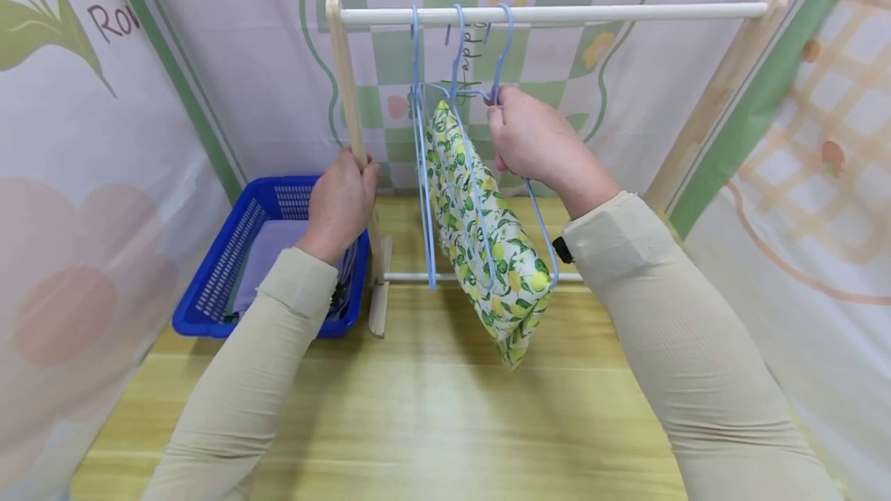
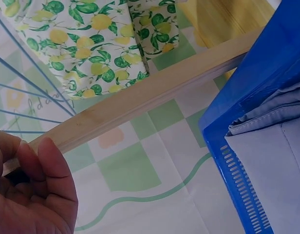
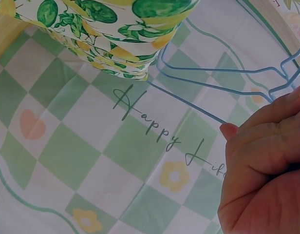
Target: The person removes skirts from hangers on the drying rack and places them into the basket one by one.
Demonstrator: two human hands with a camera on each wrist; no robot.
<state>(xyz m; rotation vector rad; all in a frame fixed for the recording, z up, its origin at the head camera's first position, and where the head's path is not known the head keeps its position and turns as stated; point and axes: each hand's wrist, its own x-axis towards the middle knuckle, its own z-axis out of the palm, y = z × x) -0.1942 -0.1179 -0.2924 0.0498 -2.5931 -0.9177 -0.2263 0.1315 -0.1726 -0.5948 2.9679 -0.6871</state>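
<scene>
My left hand (image 1: 343, 195) grips the left wooden post (image 1: 348, 91) of a small clothes rack, with its fingers curled round the wood. Up near the rail, my right hand (image 1: 532, 134) pinches the rightmost blue hanger (image 1: 503, 45) just below its hook. Two more blue hangers hang to the left of it, the middle hanger (image 1: 457, 45) and the left hanger (image 1: 416, 60). A folded white cloth with a lemon print (image 1: 480, 238) hangs among the hangers, its lower corner pointing down. In the right wrist view the right hand (image 3: 267, 165) partly hides the hanger's neck.
The white rail (image 1: 626, 12) runs to a right wooden post (image 1: 717, 99). Left of the rack, a blue basket (image 1: 209, 284) holds folded pale cloth (image 2: 271, 161). All stand on a wood-grain table (image 1: 445, 424), with printed curtains (image 1: 76, 199) around it.
</scene>
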